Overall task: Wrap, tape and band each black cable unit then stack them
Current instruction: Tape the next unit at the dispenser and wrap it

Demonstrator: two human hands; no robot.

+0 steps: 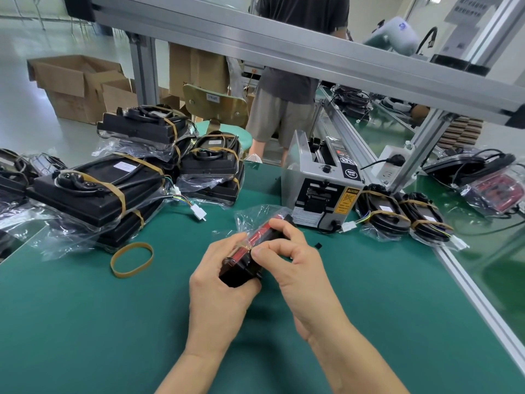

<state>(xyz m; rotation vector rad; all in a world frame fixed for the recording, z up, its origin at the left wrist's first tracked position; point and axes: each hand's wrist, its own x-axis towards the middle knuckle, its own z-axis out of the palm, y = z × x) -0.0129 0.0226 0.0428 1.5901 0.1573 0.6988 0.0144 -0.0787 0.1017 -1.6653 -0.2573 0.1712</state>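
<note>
Near the left edge of the green mat (369, 294), stacks of finished units (96, 194) lie in clear crinkled plastic bags, each flat black case crossed by tan rubber bands, with thin coloured wires ending in white plugs trailing toward the middle. White stickers sit on several cases, their print too small to read. Just in front of that stack a loose rubber band (132, 260) lies flat on the mat as a tan oval.

At the middle of the mat, toward its near edge, the left hand (218, 282) grips the lower black end of the cable unit (250, 251), fingers curled under and around it. This unit is a black block with a glossy red strip along its top, and a clear bag (255, 214) covers its far end. The right hand (295, 265) rests over the unit's right side, thumb and forefinger pinching at a thin tan band crossing the red strip, the other fingers curled behind.

Beyond the hands stands a grey metal tape dispenser (321, 189), boxy, with a yellow label headed "CAUTION" and a round black badge I cannot read. To its right, near the mat's right edge, more banded units (397, 217) lie bagged side by side.
</note>
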